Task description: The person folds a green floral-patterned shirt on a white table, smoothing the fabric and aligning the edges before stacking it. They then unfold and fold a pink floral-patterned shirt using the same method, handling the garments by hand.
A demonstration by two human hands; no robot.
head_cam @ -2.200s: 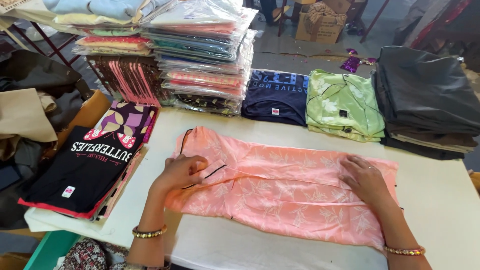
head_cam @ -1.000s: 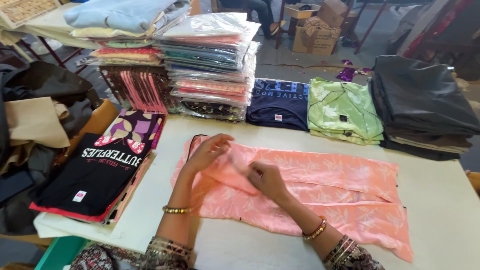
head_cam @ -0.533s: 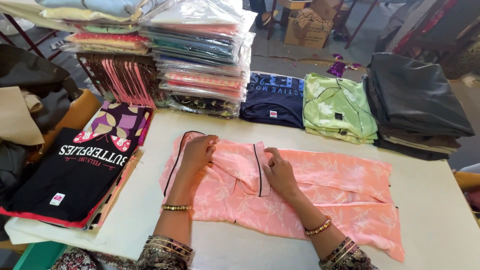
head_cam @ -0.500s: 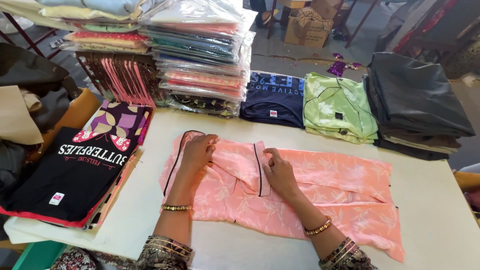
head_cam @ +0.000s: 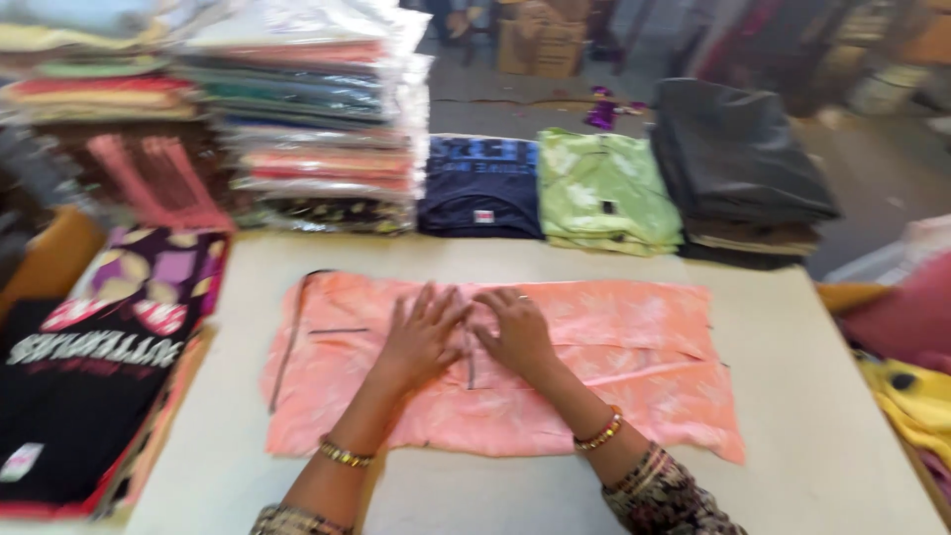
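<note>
A peach-pink patterned garment (head_cam: 634,347) with thin dark trim lies spread flat on the white table (head_cam: 812,396). My left hand (head_cam: 424,335) rests palm down on its middle, fingers spread. My right hand (head_cam: 515,330) lies flat right beside it, fingers together, next to a short dark trim line. Both hands press on the cloth and hold nothing. Bangles show on both wrists.
At the table's back stand a tall stack of bagged clothes (head_cam: 317,109), a folded navy shirt (head_cam: 480,183), a green shirt (head_cam: 604,188) and a dark pile (head_cam: 738,154). A pile of black printed shirts (head_cam: 79,376) lies on the left. Yellow and pink cloth (head_cam: 906,381) sits right.
The folded flap has been laid flat, and both hands have come together at the garment's middle. The view has shifted and blurred.
</note>
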